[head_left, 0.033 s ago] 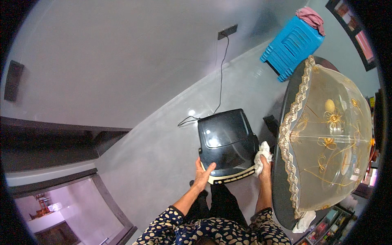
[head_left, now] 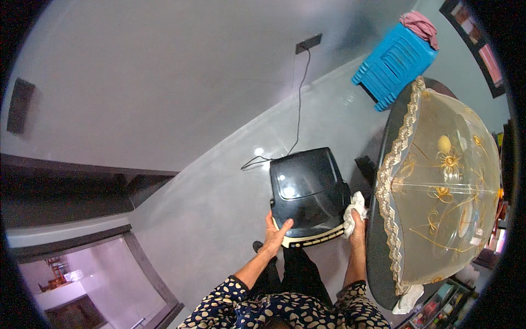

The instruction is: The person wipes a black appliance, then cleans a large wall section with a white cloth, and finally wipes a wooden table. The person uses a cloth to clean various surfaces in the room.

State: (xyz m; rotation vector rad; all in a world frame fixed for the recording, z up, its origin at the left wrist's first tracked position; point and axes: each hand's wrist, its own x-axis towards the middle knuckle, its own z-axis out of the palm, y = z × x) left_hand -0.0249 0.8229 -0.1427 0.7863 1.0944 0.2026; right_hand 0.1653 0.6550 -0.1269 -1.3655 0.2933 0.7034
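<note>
In front of my legs is a boxy black electric appliance point(head_left: 308, 197) with a rounded top and a cream front edge bearing a row of dark buttons. My left hand point(head_left: 274, 237) grips its near left corner, thumb on top and the other fingers down its side. At the near right corner, my right hand point(head_left: 358, 227) is closed on a crumpled white cloth point(head_left: 355, 209), which lies against the appliance's side. Part of that hand is hidden behind the cloth. A thin dark cord point(head_left: 299, 104) runs from behind the appliance up to a wall socket point(head_left: 308, 44).
Close on my right stands a dark round table point(head_left: 378, 274) under a clear domed food cover point(head_left: 438, 192) with gold trim. Stacked blue plastic stools point(head_left: 395, 63), topped by a pink cloth point(head_left: 419, 30), are at the far right. A doorway point(head_left: 148, 266) opens at lower left.
The whole view has shifted very slightly. Both hands keep their places on the appliance and the cloth.
</note>
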